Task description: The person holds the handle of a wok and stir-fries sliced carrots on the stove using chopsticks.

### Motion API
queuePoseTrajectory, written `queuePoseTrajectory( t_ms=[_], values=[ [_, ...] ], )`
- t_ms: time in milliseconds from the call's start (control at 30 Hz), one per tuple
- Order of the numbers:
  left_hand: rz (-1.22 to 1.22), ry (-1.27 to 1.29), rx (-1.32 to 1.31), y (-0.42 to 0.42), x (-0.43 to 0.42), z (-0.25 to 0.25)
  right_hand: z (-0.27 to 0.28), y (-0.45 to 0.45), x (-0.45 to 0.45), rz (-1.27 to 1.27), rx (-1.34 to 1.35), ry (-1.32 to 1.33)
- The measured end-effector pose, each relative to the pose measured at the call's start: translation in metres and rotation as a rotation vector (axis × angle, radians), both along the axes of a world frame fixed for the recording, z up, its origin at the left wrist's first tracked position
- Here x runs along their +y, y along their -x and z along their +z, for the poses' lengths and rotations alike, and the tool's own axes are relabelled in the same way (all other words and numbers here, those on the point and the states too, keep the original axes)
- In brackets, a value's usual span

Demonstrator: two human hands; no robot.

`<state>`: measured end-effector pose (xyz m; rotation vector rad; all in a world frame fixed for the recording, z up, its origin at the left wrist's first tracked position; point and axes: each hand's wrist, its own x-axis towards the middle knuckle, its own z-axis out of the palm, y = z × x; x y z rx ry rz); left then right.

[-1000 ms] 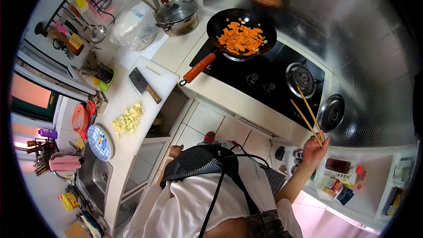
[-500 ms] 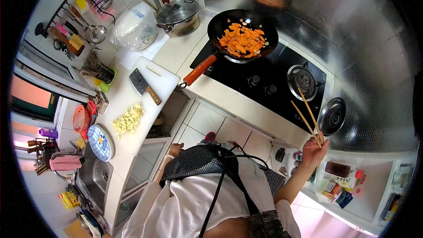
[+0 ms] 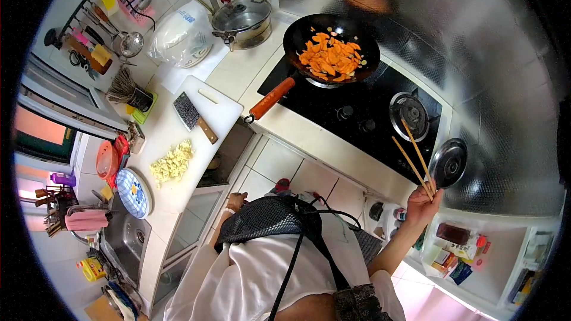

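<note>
Clearly, from my remote seat, I take the wok (image 3: 295, 40) as landmark: it sits on the stove (image 3: 380, 100), orange slices (image 3: 332, 57) heaped inside, its handle (image 3: 272, 100) pointing toward the wearer's side and left. I see the right hand (image 3: 423, 205) well apart from the wok, off to its right and nearer the wearer's body. That hand is closed around a pair of chopsticks (image 3: 418, 156), gripping them near one end. They reach forward from the fingers in a narrow V, their tips apart from each other, to the right of the wok and clear of the slices. In my view the tips lie at the near edge of the burner (image 3: 409, 116) right of the wok; how high above it, I cannot tell.

The left hand (image 3: 236, 202) is to the wok's left, nearer the body, low beside the waist. It shows too small for me to tell whether its fingers are apart or together.

Left of the wok, a board (image 3: 223, 101) bears a cleaver (image 3: 188, 110) and chopped pale food (image 3: 172, 161); a plate (image 3: 134, 193) is farther left. The pot (image 3: 242, 18) stands near the wok, also left.
</note>
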<state>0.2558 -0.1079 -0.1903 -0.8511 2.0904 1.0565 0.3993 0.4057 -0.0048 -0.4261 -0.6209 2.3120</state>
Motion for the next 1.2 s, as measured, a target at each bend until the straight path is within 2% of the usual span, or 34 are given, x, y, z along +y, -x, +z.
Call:
queuePoseTrajectory(
  t_ms=[100,167,200,267,367,467,700,800,833,933,1000,1033,1100,1133,1167,1200],
  values=[
    [-0.029,-0.012,-0.025,0.003,0.0,0.012,0.003,0.004,-0.001,-0.005,0.0,0.015],
    [-0.344,0.004,0.071,0.001,-0.013,-0.004,0.005,0.006,-0.002,-0.012,-0.011,0.034],
    [-0.343,0.003,0.071,0.002,-0.01,0.0,0.005,0.007,-0.002,-0.02,-0.021,0.054],
    [-0.01,-0.105,-0.037,0.004,-0.001,0.014,0.002,0.007,0.001,-0.013,-0.021,0.049],
    [-0.175,-0.369,0.059,-0.005,-0.059,-0.129,0.002,0.008,0.0,0.021,-0.004,0.028],
    [0.118,-0.339,-0.074,-0.002,-0.042,-0.09,0.007,0.009,-0.004,0.053,0.017,-0.004],
    [0.041,-0.383,-0.096,0.0,-0.049,-0.101,0.016,0.014,-0.014,-0.011,-0.034,0.019],
    [0.181,-0.354,-0.105,-0.002,-0.047,-0.087,0.01,0.012,-0.009,0.008,-0.017,0.001],
    [-0.039,-0.298,0.035,-0.003,-0.049,-0.081,0.007,0.012,-0.008,0.008,-0.018,0.002],
    [-0.382,-0.276,0.141,0.009,-0.057,-0.085,0.003,0.01,-0.004,-0.019,-0.049,0.012],
    [-0.245,-0.363,0.109,0.015,-0.059,-0.082,0.007,0.01,-0.003,-0.018,-0.029,0.067],
    [0.012,-0.462,0.068,0.016,-0.053,-0.073,0.006,0.006,0.002,-0.012,-0.032,0.121],
    [0.068,-0.468,-0.014,0.03,-0.028,-0.008,0.005,0.004,0.006,0.044,-0.04,0.057],
    [0.096,-0.563,0.015,0.033,-0.028,-0.004,0.014,0.01,-0.002,0.014,-0.079,0.023],
    [-0.038,-0.48,0.039,0.039,-0.016,0.03,0.022,0.012,-0.009,-0.017,-0.114,-0.015],
    [-0.111,-0.556,0.022,0.045,-0.014,0.046,0.02,0.009,-0.005,-0.008,-0.093,-0.029]
  ],
)
